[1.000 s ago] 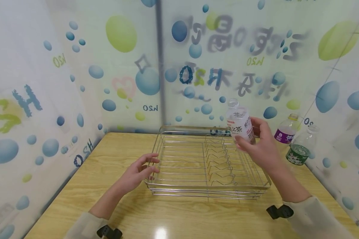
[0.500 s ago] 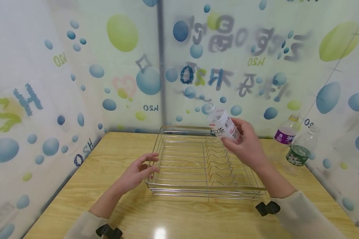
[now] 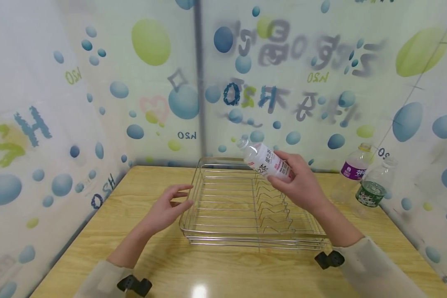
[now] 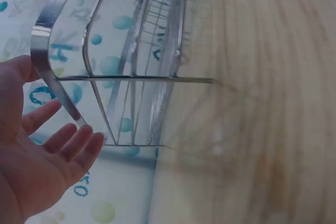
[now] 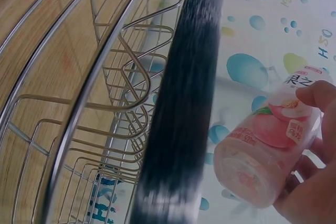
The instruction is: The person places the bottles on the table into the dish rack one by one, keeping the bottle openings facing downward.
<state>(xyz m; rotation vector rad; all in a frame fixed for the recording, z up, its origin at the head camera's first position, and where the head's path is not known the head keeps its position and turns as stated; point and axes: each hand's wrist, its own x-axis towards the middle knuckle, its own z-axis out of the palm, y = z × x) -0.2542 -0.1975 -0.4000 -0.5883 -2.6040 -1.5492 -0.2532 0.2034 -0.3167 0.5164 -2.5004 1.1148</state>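
Observation:
My right hand (image 3: 301,182) grips a clear plastic bottle (image 3: 266,161) with a white and pink peach-tea label. The bottle has no cap and tilts, its neck up to the left, above the back part of a wire dish rack (image 3: 227,235). In the right wrist view the base of the bottle (image 5: 247,174) faces the camera, beside the rack's flat metal rim (image 5: 181,103). My left hand (image 3: 167,211) stands at the rack's left end with its fingers relaxed. In the left wrist view, its thumb and fingertips are right at the rim (image 4: 42,51).
At the right of the wooden table (image 3: 223,269) stand two more clear bottles, one with a purple label (image 3: 354,170), the other with a green label (image 3: 371,193). Curtains (image 3: 164,82) printed with bubbles enclose the table's back and sides.
My right hand has carried the bottle left over the rack and tipped it from nearly upright to a strong tilt. The left hand has drawn slightly left from the rack's end.

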